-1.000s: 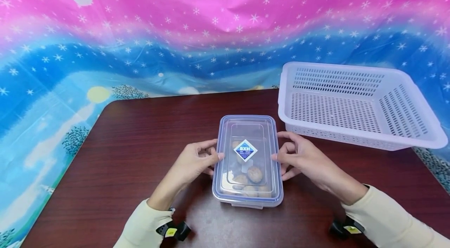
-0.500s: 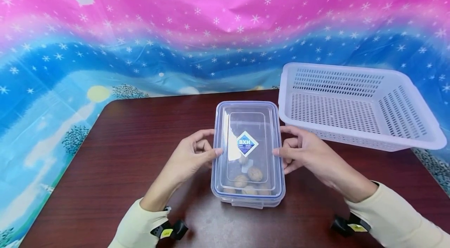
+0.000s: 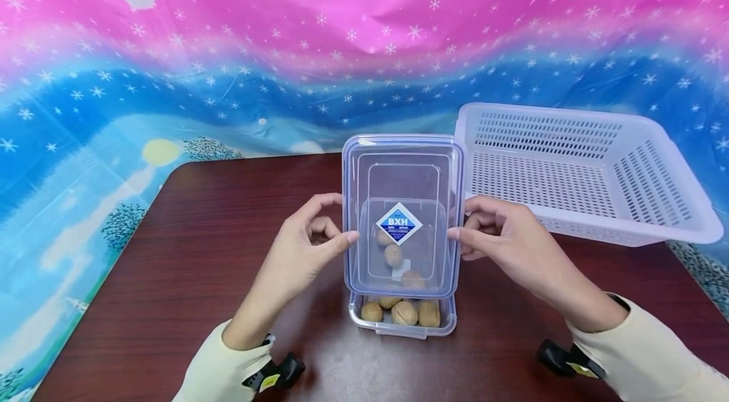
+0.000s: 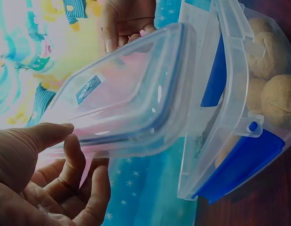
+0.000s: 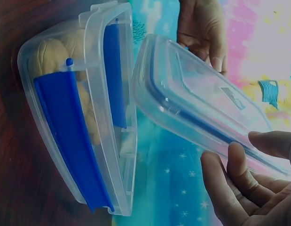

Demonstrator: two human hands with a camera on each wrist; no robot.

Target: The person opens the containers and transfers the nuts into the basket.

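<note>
A clear plastic lid (image 3: pixel 401 183) with a blue seal and a diamond BXH label is tilted up above its container. My left hand (image 3: pixel 302 250) pinches the lid's left edge between thumb and fingers; my right hand (image 3: pixel 509 250) pinches the right edge the same way. Below stands the clear container (image 3: pixel 401 330) on the table, several walnuts (image 3: pixel 404 313) inside it. Part of the container shows only through the lid. In the left wrist view, blue side clips (image 4: pixel 241 165) hang down on the container, and the lid (image 4: pixel 131 99) is apart from its rim.
At the back right stands a white perforated plastic basket (image 3: pixel 541 218), just beyond my right hand. The dark wooden table (image 3: pixel 239 218) reaches back to a pink and blue snowflake cloth (image 3: pixel 319 60).
Both hands have raised the lid off the container and tilted its far edge upward. The walnuts at the near end are now uncovered. The basket stays where it was.
</note>
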